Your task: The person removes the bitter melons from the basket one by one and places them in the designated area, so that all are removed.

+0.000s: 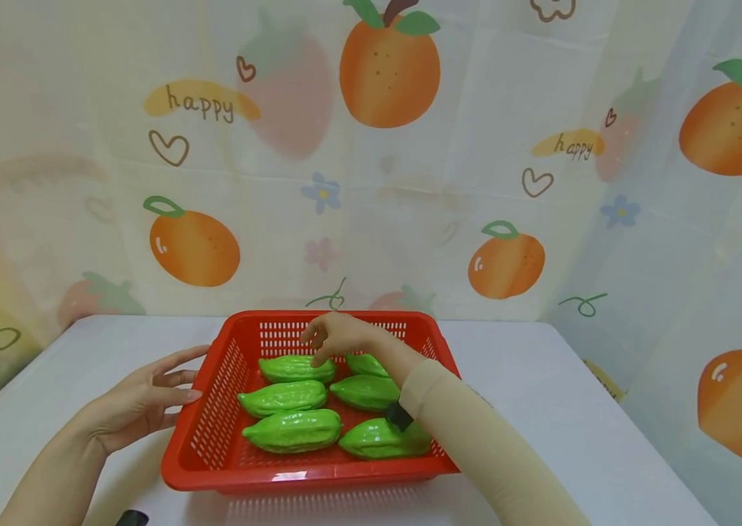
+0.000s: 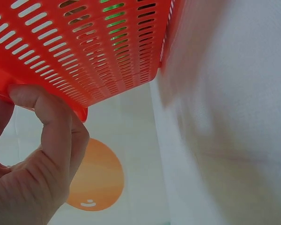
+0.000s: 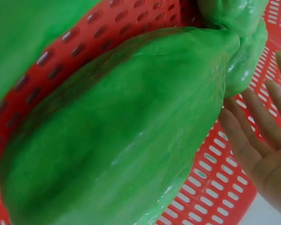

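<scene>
Several glossy green bitter melons [image 1: 293, 431] lie in two columns in a red plastic basket [image 1: 292, 478] with slotted walls. My left hand [image 1: 140, 402] holds the basket's left rim, thumb and fingers at its edge; in the left wrist view this hand [image 2: 47, 136] is right under the rim. My right hand [image 1: 344, 334] reaches across the basket, over the far-left bitter melon [image 1: 294, 369], fingers loosely bent. The right wrist view has that hand [image 3: 267, 145] with fingers spread, fingertips right by a melon [image 3: 246, 61]. A large melon [image 3: 126, 126] fills the foreground there. My right forearm partly hides the right column.
The basket stands on a white table [image 1: 542, 409]. A fruit-printed curtain [image 1: 397, 197] hangs behind the table and along its right side. A small black device [image 1: 400, 415] sits at my right wrist, and a black piece [image 1: 132, 519] shows at the lower left.
</scene>
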Motion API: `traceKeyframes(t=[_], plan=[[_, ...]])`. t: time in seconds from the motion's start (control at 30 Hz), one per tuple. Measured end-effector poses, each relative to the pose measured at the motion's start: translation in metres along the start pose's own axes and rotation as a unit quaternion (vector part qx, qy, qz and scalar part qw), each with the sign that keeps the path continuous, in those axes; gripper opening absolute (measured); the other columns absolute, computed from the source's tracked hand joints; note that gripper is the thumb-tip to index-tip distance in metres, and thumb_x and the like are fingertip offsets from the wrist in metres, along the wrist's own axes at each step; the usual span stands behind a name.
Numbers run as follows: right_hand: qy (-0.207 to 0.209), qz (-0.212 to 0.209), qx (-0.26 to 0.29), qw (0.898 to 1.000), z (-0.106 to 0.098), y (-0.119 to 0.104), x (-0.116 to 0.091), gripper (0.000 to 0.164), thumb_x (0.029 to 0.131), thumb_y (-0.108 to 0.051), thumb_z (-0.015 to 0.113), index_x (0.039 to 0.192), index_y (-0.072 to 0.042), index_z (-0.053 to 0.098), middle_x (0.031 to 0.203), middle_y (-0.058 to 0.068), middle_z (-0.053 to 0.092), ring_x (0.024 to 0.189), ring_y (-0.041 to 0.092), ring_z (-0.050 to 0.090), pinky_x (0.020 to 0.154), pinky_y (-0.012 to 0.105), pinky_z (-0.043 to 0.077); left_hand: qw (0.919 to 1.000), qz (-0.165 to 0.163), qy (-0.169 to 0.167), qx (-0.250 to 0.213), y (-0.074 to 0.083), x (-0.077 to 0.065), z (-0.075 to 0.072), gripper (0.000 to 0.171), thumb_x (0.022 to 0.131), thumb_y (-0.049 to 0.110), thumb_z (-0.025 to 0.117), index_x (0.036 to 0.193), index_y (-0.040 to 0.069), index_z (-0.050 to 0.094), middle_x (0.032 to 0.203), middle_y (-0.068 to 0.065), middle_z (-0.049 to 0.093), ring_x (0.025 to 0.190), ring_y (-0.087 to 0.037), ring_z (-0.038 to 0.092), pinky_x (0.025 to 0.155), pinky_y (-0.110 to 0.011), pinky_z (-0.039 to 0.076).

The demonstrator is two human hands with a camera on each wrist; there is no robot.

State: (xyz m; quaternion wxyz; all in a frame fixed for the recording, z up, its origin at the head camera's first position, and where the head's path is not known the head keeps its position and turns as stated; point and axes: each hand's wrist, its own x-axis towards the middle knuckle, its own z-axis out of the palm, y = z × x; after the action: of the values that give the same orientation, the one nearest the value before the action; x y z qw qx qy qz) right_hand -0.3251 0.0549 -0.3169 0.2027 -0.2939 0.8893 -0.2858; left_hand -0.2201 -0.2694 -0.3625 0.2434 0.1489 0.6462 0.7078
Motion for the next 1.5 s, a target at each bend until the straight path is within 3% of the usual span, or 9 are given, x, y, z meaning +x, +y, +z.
traceKeyframes(t=[0.37, 0.63, 1.03, 1.5], plan=[[-0.025, 0.006, -0.066, 0.997, 0.005, -0.005, 0.000, 0.047, 0.084, -0.003, 0.074, 0.129, -0.008, 0.062, 0.127, 0.014, 0.066, 0.119, 0.027, 0.062, 0.080, 0.025, 0.054, 0.9998, 0.017, -0.009, -0.002, -0.001, -0.003, 0.002, 0.052, 0.102, 0.005, 0.045, 0.137, 0.043, 0.044, 0.122, 0.010, 0.064, 0.108, -0.011, 0.067, 0.089, -0.035, 0.058], [-0.033, 0.016, -0.116, 0.993, 0.005, -0.009, -0.002, 0.047, 0.081, 0.000, 0.075, 0.126, -0.012, 0.065, 0.132, 0.014, 0.065, 0.126, 0.027, 0.060, 0.093, 0.031, 0.055, 0.9987, 0.040, -0.013, -0.028, -0.005, -0.002, 0.006, 0.053, 0.102, 0.003, 0.043, 0.137, 0.042, 0.049, 0.124, 0.010, 0.065, 0.107, -0.012, 0.069, 0.087, -0.033, 0.059], [-0.040, 0.018, -0.163, 0.986, 0.009, -0.010, 0.002, 0.052, 0.080, -0.001, 0.076, 0.128, -0.012, 0.063, 0.125, 0.012, 0.067, 0.118, 0.024, 0.063, 0.089, 0.025, 0.052, 0.9988, 0.033, -0.014, -0.033, -0.005, -0.002, 0.006, 0.052, 0.102, 0.004, 0.042, 0.136, 0.043, 0.049, 0.123, 0.010, 0.065, 0.106, -0.012, 0.069, 0.087, -0.033, 0.059], [-0.040, 0.021, -0.158, 0.986, 0.003, -0.016, -0.003, 0.056, 0.082, -0.005, 0.076, 0.135, -0.013, 0.058, 0.131, 0.011, 0.065, 0.125, 0.024, 0.060, 0.093, 0.028, 0.053, 0.9988, 0.031, -0.017, -0.033, -0.006, -0.003, 0.004, 0.052, 0.102, 0.004, 0.042, 0.136, 0.043, 0.048, 0.124, 0.010, 0.064, 0.107, -0.012, 0.069, 0.088, -0.033, 0.059]])
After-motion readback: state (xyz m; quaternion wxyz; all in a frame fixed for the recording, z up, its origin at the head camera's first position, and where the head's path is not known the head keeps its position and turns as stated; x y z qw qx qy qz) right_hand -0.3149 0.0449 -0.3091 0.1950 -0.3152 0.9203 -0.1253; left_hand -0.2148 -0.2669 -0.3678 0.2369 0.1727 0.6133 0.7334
